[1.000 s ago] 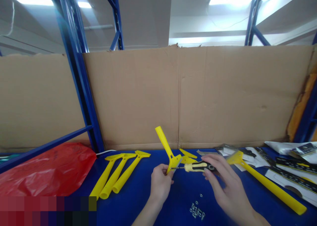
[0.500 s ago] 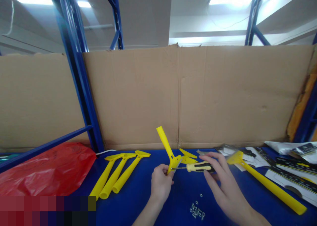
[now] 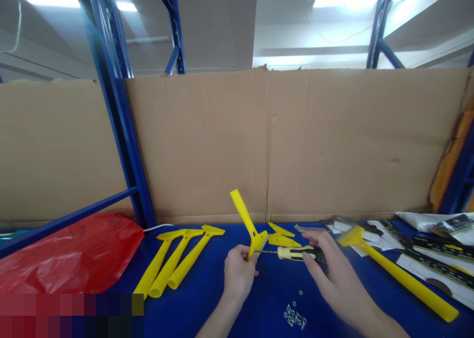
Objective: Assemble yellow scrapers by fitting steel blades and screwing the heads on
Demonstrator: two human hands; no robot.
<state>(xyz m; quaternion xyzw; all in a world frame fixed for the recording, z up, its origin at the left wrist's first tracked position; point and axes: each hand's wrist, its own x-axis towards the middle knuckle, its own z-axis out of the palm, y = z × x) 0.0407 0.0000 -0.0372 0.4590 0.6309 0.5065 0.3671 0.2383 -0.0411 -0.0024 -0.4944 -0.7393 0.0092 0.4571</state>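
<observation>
A yellow plastic scraper (image 3: 245, 217) stands tilted with its handle up, its head pinched in my left hand (image 3: 239, 273). My right hand (image 3: 335, 274) grips a screwdriver (image 3: 292, 253) with a cream and black handle. The shaft points left, and its tip meets the side of the scraper's head. Just behind the screwdriver lie loose yellow pieces (image 3: 283, 240) on the blue table (image 3: 200, 306). Between my forearms sits a small pile of metal nuts and screws (image 3: 295, 317).
Several yellow scrapers (image 3: 192, 259) lie left of my hands, beside a red plastic bag (image 3: 74, 254). On the right are a longer yellow scraper (image 3: 411, 276) and black-and-white packages (image 3: 444, 264). A cardboard wall (image 3: 207, 140) and blue rack post (image 3: 122, 111) stand behind.
My left hand and the held scraper have shifted slightly left. The screwdriver has moved a little left too, and my right fingers have changed position on its handle.
</observation>
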